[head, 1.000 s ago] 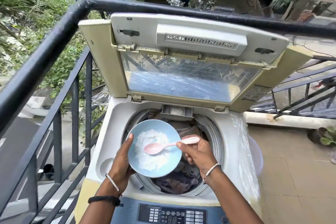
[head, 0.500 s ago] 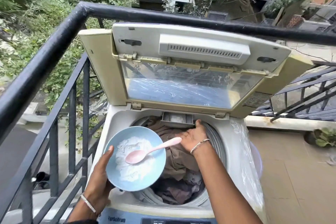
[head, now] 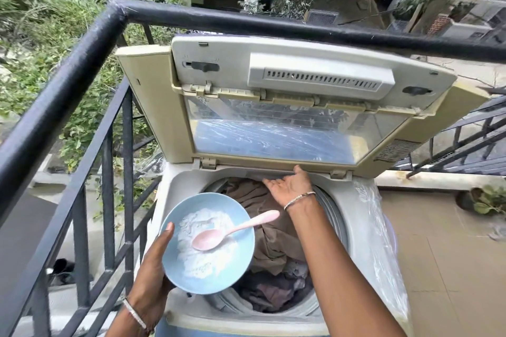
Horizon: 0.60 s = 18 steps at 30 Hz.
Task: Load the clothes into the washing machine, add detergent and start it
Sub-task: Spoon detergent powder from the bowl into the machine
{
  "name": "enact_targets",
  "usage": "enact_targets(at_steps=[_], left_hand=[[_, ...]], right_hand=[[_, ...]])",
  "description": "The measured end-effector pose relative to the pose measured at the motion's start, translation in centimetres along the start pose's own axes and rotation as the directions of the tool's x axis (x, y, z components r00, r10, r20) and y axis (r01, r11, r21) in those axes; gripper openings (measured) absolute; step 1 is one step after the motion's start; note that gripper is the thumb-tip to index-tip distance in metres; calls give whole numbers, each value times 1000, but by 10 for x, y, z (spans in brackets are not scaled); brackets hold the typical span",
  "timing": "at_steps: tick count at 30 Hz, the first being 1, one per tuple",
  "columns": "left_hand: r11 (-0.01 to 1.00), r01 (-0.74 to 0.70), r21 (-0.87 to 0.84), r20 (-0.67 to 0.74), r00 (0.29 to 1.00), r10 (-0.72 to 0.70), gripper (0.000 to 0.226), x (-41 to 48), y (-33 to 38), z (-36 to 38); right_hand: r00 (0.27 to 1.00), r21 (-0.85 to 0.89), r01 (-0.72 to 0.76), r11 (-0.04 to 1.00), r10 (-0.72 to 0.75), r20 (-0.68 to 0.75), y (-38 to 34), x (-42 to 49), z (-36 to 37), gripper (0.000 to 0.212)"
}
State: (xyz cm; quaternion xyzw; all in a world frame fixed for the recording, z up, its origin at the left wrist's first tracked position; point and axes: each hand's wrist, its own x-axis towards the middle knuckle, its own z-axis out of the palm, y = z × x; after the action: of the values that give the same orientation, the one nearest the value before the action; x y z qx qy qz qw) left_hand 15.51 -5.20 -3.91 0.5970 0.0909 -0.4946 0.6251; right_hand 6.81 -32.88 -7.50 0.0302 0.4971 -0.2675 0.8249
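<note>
Left hand (head: 153,268) at washing machine (head: 180,189) front-left, grips bowl (head: 245,243), thumb over rim. Right arm extended across its opening; right hand (head: 290,186) at rear edge, fingers straight.

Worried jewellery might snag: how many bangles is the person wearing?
2. One bangle on the left wrist, below the bowl; another on the right wrist, above the clothes. Others may be out of frame.

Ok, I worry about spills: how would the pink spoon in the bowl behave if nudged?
The spoon looks like light, stiff plastic. It lies loose, handle jutting past the rim of the bowl, so a nudge could probably tip it out. Its scoop sits in loose powder, which would likely scatter.
</note>
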Motion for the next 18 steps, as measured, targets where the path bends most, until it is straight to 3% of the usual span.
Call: enact_targets(at_steps=[8, 12, 15, 18], left_hand=[[1000, 19, 19, 32, 999, -19, 39, -3, 3, 2], [999, 17, 44, 41, 999, -19, 42, -10, -1, 7], [999, -7, 50, 38, 999, 5, 48, -16, -7, 10], [998, -22, 66, 50, 999, 19, 53, -24, -18, 17]], right_hand=[[999, -19, 29, 999, -29, 46, 2, -10, -7, 72], [994, -245, 66, 967, -42, 102, 2, -17, -25, 70], [994, -511, 108, 853, -75, 85, 3, -26, -50, 51], [989, -656, 149, 740, -113, 97, 4, -50, -85, 39]])
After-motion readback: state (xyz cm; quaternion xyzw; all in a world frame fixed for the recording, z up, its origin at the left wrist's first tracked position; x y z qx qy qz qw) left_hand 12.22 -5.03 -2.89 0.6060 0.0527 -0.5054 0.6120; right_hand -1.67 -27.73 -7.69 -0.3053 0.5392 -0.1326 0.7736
